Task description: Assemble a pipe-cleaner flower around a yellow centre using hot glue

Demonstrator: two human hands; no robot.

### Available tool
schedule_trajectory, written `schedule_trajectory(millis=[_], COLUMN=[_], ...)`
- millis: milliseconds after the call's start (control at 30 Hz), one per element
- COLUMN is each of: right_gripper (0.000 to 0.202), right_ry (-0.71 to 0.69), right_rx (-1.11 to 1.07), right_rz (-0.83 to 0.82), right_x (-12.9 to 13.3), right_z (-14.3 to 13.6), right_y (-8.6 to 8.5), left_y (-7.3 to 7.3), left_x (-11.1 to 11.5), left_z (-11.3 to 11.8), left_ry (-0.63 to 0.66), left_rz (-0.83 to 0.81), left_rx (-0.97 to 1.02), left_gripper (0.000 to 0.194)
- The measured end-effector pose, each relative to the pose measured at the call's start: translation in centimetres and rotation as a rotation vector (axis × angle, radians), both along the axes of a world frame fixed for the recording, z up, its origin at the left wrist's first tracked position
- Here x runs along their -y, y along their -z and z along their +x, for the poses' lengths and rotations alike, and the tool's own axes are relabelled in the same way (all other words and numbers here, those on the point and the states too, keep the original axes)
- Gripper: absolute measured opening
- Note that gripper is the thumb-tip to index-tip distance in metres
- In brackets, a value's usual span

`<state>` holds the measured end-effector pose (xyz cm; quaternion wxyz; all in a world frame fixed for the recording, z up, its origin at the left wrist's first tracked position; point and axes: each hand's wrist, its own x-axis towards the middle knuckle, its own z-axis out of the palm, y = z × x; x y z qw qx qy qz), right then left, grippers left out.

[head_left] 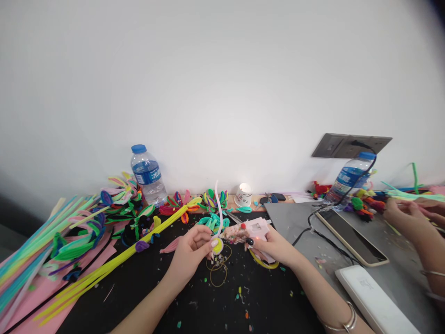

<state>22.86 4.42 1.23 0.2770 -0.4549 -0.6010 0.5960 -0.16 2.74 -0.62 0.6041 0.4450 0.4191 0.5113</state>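
Observation:
My left hand (195, 250) pinches a small yellow and white round piece (218, 245), from which a pale lilac pipe cleaner (219, 204) stands up. Wrapped in my right hand (273, 245) is a pink glue gun (257, 228), its front end pointing left toward the round piece. A fuzzy, pinkish clump covers the gun's front, so its tip cannot be made out clearly. Thin golden loops (219, 277) lie on the black table (194, 301) just below the round piece. Behind the gun is a yellow ring (267, 265), partly hidden by my right hand.
Pipe cleaners (114, 262) and a water bottle (148, 178) stand or lie at left. A paper cup (243, 195) is by the wall. At right are a phone (351, 235), a white power bank (375, 297), a black cable (314, 214) and another person's hands (405, 218).

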Motion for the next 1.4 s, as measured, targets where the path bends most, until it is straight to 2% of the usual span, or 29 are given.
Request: schedule_trajectory(millis=[433,767,1167,1400], right_gripper=[0.039,0.036,0.049,0.047], right_ry=[-0.005,0.005,-0.029,-0.04], right_rx=[-0.004,-0.002,-0.008,-0.004], right_rz=[-0.005,-0.003,0.027,0.015], right_x=[0.18,0.2,0.07,0.14], right_z=[-0.27,-0.19,0.06,-0.07], right_y=[-0.69,-0.55,-0.41,-0.8], left_y=[0.1,0.09,0.07,0.04], left_x=[-0.04,-0.03,-0.23,-0.13], left_z=[-0.03,-0.12,-0.29,-0.32], left_ry=[0.009,0.001,-0.055,-0.078], left_rz=[0.012,0.034,0.036,0.038], left_rx=[-0.008,-0.044,-0.058,-0.072], left_gripper=[0.025,0.023,0.024,0.024])
